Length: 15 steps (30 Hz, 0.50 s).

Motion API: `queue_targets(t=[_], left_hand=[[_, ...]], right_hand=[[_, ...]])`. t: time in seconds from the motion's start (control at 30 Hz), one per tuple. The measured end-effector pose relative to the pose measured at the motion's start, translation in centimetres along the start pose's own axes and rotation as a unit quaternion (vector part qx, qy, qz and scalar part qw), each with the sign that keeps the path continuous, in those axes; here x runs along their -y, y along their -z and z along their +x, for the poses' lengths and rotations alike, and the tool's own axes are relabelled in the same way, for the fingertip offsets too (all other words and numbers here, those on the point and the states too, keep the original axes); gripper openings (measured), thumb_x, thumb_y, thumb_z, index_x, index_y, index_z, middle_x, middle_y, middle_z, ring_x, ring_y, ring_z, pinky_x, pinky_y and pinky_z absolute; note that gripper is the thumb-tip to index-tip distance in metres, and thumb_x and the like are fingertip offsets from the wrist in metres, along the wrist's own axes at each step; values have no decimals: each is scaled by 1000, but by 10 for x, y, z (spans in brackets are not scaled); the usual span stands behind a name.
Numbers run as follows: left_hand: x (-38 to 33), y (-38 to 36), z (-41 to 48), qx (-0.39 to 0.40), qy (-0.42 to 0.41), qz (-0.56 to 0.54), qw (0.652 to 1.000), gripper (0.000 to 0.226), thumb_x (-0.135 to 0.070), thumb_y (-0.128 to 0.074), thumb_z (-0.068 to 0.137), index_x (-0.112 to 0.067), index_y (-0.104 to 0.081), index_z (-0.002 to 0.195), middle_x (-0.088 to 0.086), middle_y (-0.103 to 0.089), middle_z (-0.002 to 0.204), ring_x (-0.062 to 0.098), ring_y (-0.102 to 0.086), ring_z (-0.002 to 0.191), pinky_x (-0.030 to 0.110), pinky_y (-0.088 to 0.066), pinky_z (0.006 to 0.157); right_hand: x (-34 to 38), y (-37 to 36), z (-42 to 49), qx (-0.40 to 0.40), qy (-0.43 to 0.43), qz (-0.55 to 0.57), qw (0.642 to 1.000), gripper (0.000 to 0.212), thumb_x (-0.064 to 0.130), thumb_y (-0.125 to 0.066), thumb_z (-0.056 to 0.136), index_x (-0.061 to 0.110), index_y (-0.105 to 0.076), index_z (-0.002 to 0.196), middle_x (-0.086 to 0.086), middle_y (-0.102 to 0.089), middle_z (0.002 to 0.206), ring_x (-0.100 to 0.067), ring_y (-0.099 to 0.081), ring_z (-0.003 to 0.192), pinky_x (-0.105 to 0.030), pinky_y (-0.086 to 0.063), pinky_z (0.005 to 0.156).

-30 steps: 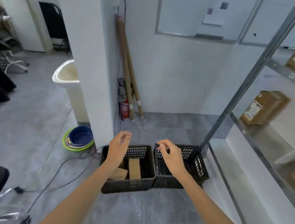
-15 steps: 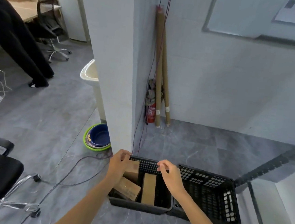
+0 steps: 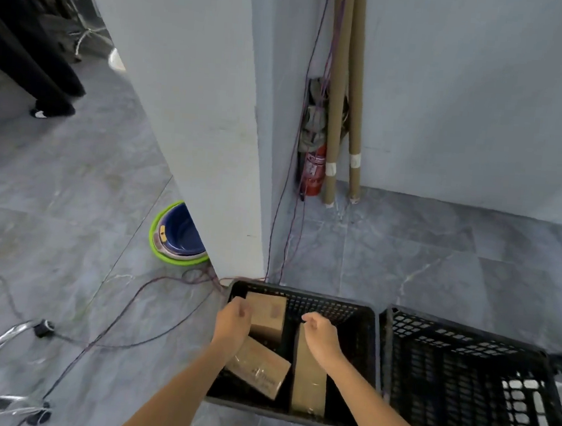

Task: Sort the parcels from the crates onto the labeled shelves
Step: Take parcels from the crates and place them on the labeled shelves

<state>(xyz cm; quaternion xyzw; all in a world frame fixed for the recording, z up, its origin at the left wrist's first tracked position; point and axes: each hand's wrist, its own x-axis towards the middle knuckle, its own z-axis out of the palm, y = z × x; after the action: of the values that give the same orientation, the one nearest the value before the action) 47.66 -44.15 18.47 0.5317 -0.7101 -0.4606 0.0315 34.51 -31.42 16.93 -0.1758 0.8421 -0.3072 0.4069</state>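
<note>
Lowered since before, both hands hang in the black crate (image 3: 329,307), lower centre: my left hand (image 3: 232,320) beside the upper parcel (image 3: 267,313), my right hand (image 3: 321,335) over the long parcel (image 3: 309,383), both loosely curled, holding nothing.

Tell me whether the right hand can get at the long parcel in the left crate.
Probably yes. The right hand hovers just above the far end of the long parcel, the crate is open-topped, and the back parcel and the tilted parcel lie to its left, out of the way.
</note>
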Motion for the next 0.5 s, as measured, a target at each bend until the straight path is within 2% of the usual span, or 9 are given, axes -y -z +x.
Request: queue_targets(t=[0.07,0.1,0.17,0.27,0.37,0.43,0.5], left_hand=[[37,-29,42,1,29,1,1000,24,-4,-44,94,-14,-57,111,7,-61,107,27,-56,107,24,-39,80],[57,-44,62,9,48,2,999,33,-1,-44,94,-8,-51,125,9,-57,121,27,-53,115,24,-39,83],[100,-74,103,27,74,4,997,47,1,-44,93,-5,-38,139,11,-48,136,26,-48,123,23,-38,87],[152,-112,153,49,109,-1,993,59,3,-46,91,-5,-25,146,15,-38,145,30,-42,130,29,-40,94],[181,-142,179,78,141,-66,985,69,12,-44,87,-3,-14,148,17,-37,145,34,-40,130,38,-41,101],[197,-156,197,73,166,-86,980,72,9,-46,88,-7,-12,149,16,-34,146,34,-38,132,41,-40,104],[213,-164,213,76,183,-67,978,67,-1,-50,89,-9,-20,148,19,-36,146,36,-41,130,39,-42,103]], right_hand=[[-28,-28,50,9,-27,4,1000,35,8,-37,100,7,-52,131,-8,-54,134,-22,-49,124,-25,-37,100],[-42,-41,74,14,-38,5,999,37,7,-36,100,6,-48,135,-9,-50,138,-23,-47,127,-25,-36,102],[-66,-70,120,28,-53,19,998,41,7,-35,100,5,-41,141,-10,-43,145,-24,-41,132,-28,-32,108],[-97,-108,173,55,-84,39,994,47,11,-35,101,7,-28,147,-9,-31,153,-24,-31,140,-30,-26,112],[-116,-135,204,87,-117,82,986,54,18,-38,102,11,-17,151,-6,-23,156,-24,-26,142,-31,-25,112],[-125,-145,212,87,-120,105,983,54,20,-39,102,11,-19,151,-5,-27,154,-24,-30,140,-31,-27,111],[-129,-145,207,70,-128,136,980,50,21,-39,102,11,-25,149,-5,-31,152,-24,-34,138,-34,-30,110]])
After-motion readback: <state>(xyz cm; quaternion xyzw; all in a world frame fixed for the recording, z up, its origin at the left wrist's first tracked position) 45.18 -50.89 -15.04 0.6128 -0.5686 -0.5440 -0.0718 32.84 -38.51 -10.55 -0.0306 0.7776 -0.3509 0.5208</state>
